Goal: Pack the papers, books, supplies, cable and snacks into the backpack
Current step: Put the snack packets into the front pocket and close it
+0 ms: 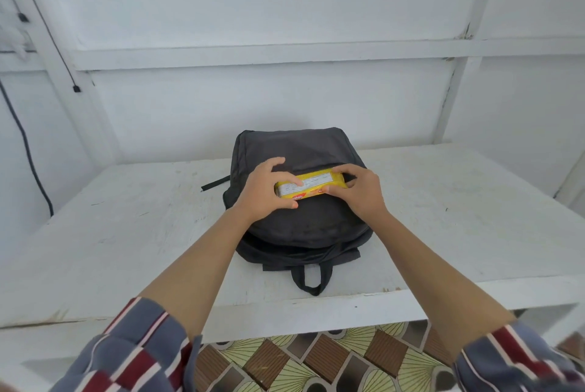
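Note:
A dark grey backpack (300,220) lies flat on the white table (126,233), its carry handle (311,280) toward me. A yellow snack packet (316,185) lies across the front pocket opening, its far edge tucked under the pocket's upper lip. My left hand (262,192) grips the packet's left end, fingers spread over the fabric and the label. My right hand (361,192) pinches the packet's right end at the pocket's edge. No papers, books or cable are visible outside the bag.
A black strap end (215,184) pokes out at the backpack's left. A black cable (25,144) hangs down the white wall at far left. The table's front edge (285,312) is near me, with patterned floor (316,360) below.

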